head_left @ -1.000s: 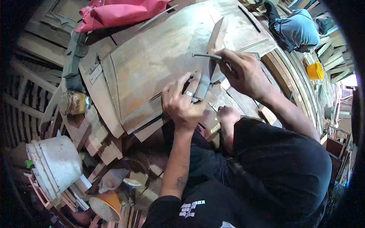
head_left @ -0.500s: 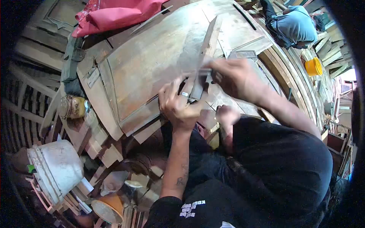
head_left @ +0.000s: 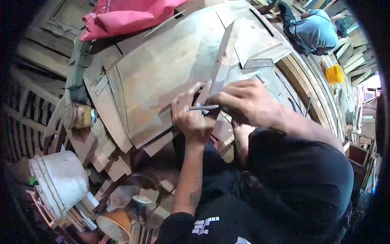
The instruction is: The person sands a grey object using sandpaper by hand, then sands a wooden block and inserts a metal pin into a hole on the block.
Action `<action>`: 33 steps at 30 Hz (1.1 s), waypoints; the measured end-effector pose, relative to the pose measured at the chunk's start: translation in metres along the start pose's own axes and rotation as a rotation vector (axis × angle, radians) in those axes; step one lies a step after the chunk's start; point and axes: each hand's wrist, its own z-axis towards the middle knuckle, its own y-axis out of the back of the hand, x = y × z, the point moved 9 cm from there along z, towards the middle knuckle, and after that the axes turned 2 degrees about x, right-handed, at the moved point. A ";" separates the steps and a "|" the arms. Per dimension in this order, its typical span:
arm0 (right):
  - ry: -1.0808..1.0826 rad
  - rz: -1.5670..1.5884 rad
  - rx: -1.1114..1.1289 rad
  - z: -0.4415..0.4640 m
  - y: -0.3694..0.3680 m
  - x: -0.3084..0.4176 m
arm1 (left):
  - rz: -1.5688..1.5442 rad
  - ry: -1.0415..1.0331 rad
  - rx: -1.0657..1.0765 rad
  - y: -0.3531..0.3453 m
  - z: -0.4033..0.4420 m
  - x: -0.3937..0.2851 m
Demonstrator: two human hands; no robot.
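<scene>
My left hand [head_left: 190, 116] is curled around the near end of a long wooden strip [head_left: 225, 53], which stretches away from me above a large wooden panel [head_left: 158, 73]. My right hand [head_left: 250, 103] is closed on a thin grey metal tool [head_left: 203, 107]. That tool lies crosswise over the strip's near end, its free end pointing left past my left fingers. Its exact kind is hidden by my right hand. A ring shows on one left finger.
Pink-red sheeting [head_left: 134, 20] lies at the panel's far left. A jar [head_left: 81, 116], a white bucket [head_left: 65, 179] and an orange container [head_left: 115, 223] stand at left. A person in a blue shirt [head_left: 319, 30] bends near a yellow bucket [head_left: 334, 74] at right.
My right hand has moved down toward me with the metal tool, which now lies crosswise, pointing left. My left hand keeps roughly its place on the strip.
</scene>
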 end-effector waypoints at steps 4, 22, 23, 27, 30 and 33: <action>-0.419 -0.074 -0.052 0.001 0.015 -0.065 | -0.001 0.013 -0.007 -0.001 0.003 -0.004; -0.234 0.018 -0.106 0.002 0.014 -0.037 | -0.012 0.006 -0.020 0.002 0.000 -0.002; -0.176 0.033 -0.030 0.000 0.007 -0.021 | -0.031 0.015 -0.008 0.001 -0.001 -0.001; -0.059 0.029 -0.008 0.001 0.000 -0.014 | -0.026 0.006 -0.002 0.004 0.002 -0.006; -0.245 -0.069 -0.094 0.001 0.012 -0.044 | -0.017 0.016 -0.006 0.001 -0.003 -0.002; 0.028 -0.036 -0.109 -0.001 0.000 0.002 | -0.022 0.020 0.007 0.001 0.005 -0.005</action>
